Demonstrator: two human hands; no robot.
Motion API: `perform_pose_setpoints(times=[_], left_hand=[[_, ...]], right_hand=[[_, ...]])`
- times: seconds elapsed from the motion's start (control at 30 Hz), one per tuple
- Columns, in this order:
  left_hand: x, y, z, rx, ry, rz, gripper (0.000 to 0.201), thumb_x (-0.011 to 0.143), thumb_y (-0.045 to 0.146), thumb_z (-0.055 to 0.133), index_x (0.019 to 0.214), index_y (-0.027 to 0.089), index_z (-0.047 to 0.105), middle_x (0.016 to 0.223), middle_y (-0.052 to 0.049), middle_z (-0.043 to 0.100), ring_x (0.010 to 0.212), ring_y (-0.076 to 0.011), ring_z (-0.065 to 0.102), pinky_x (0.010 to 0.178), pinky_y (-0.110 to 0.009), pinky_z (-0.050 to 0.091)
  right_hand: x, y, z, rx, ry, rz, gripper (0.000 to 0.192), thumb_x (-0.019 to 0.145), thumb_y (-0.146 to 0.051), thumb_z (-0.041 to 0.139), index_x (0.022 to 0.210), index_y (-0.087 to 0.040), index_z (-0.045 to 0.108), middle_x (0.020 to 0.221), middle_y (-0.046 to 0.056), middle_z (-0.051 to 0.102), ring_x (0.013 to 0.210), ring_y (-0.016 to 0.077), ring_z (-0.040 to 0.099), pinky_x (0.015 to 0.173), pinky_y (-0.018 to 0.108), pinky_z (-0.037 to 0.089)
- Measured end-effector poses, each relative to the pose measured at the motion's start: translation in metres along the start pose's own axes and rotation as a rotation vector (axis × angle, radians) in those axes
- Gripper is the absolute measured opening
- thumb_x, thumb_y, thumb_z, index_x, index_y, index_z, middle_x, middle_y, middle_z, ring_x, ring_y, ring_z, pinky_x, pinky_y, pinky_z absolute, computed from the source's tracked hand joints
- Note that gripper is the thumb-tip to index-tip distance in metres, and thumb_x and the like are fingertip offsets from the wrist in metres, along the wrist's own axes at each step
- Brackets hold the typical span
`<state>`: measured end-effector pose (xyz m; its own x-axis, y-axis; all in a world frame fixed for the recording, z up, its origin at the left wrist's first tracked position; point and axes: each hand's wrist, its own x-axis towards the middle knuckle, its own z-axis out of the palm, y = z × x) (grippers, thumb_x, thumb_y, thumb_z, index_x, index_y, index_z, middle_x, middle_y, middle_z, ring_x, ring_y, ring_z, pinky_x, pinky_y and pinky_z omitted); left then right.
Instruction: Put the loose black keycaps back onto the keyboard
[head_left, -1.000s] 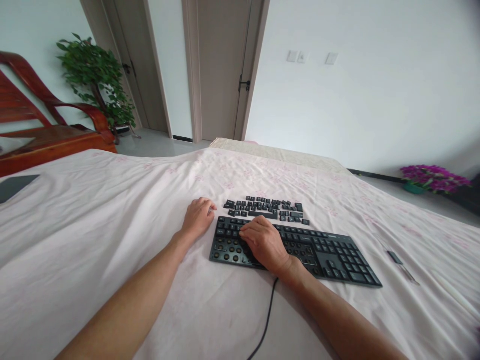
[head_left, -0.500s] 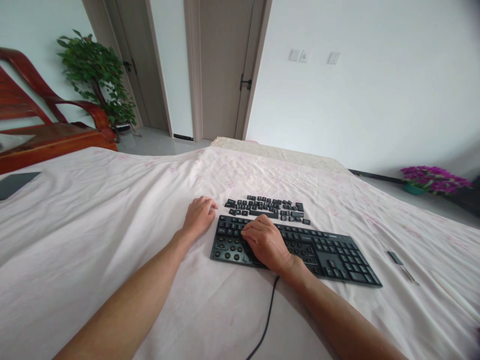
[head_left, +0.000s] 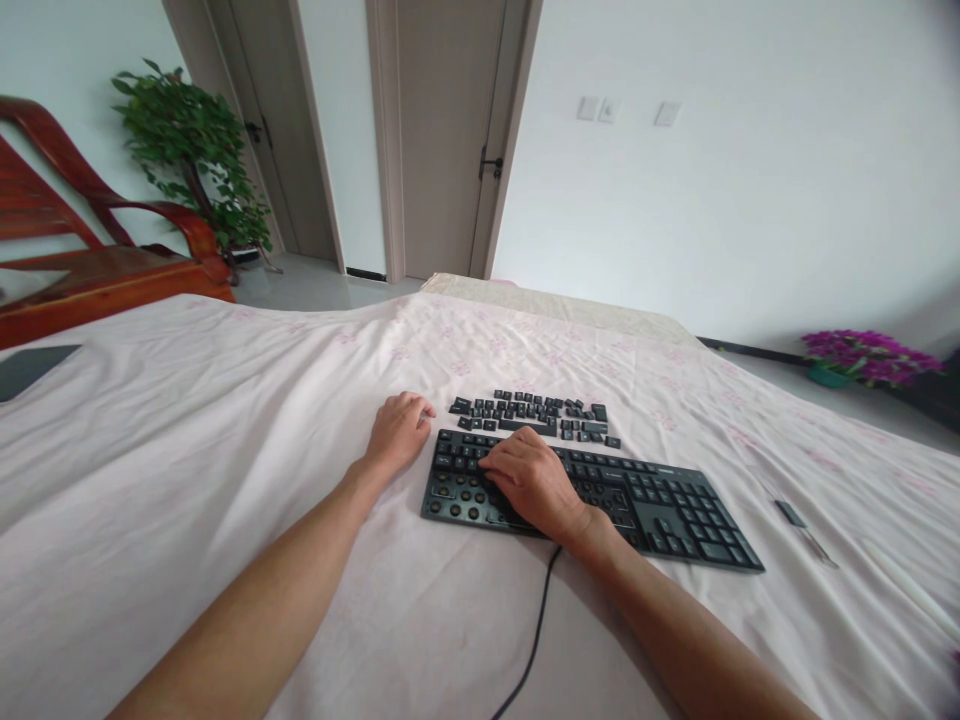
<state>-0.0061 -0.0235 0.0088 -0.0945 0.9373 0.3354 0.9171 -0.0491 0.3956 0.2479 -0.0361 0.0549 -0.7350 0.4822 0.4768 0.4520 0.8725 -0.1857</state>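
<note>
A black keyboard [head_left: 660, 500] lies on the pink cloth, with bare round key sockets showing at its lower left. My right hand [head_left: 529, 480] is over its left half, fingertips drawn together and touching the upper rows; anything between them is hidden. Loose black keycaps [head_left: 525, 410] are laid out in rough rows just beyond the keyboard, a long space-bar cap among them. Left of these caps, my left hand [head_left: 401, 430] rests on the cloth, its fingers loosely bent and a little apart, holding nothing I can see.
The keyboard's cable [head_left: 536, 640] runs toward me over the wrinkled cloth [head_left: 225, 470]. At right lies a small tool with a dark handle and wire end [head_left: 791, 515]. A dark flat object [head_left: 34, 370] is at the left edge. A wooden chair [head_left: 112, 240] stands beyond.
My right hand has shifted very slightly left over the keyboard. My left hand and the loose keycaps look the same.
</note>
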Motion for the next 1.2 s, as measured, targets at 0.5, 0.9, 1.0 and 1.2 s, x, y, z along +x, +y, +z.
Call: perform_pose_setpoints(times=[0.5,0.9,1.0,1.2], left_hand=[[-0.0002,0.0010,-0.0007,0.002,-0.010,-0.005,0.021,0.082,0.016,0.053,0.096,0.025,0.066,0.112,-0.004,0.064,0.109,-0.0242,0.052,0.097,-0.038,0.039],[-0.0015,0.0021,-0.0017,0.010,-0.010,-0.004,0.020,0.083,0.016,0.053,0.096,0.025,0.065,0.113,-0.004,0.063,0.109,-0.0242,0.052,0.097,-0.038,0.040],[-0.0014,0.0023,-0.0018,0.010,-0.013,-0.008,0.021,0.083,0.016,0.053,0.096,0.026,0.066,0.113,-0.004,0.063,0.109,-0.0243,0.053,0.097,-0.038,0.040],[-0.0016,0.0023,-0.0020,0.010,-0.006,0.010,0.021,0.083,0.015,0.053,0.096,0.025,0.066,0.112,-0.004,0.064,0.109,-0.0239,0.053,0.097,-0.038,0.040]], right_hand=[[0.0014,-0.0004,-0.0004,0.008,0.025,-0.023,0.017,0.092,-0.016,0.061,0.089,-0.022,0.077,0.086,0.005,0.073,0.084,0.0198,0.055,0.077,0.034,0.047],[0.0010,-0.0061,-0.0008,-0.029,0.018,0.010,0.025,0.096,-0.020,0.055,0.083,-0.024,0.076,0.087,0.006,0.071,0.087,0.0208,0.053,0.079,0.035,0.047],[-0.0002,-0.0074,-0.0015,-0.033,0.013,0.019,0.024,0.095,-0.019,0.055,0.085,-0.024,0.077,0.090,0.006,0.070,0.089,0.0214,0.052,0.079,0.036,0.046],[-0.0070,-0.0069,-0.0053,-0.072,-0.066,0.071,0.037,0.082,-0.003,0.059,0.101,-0.028,0.077,0.095,0.006,0.065,0.092,0.0227,0.048,0.078,0.037,0.040]])
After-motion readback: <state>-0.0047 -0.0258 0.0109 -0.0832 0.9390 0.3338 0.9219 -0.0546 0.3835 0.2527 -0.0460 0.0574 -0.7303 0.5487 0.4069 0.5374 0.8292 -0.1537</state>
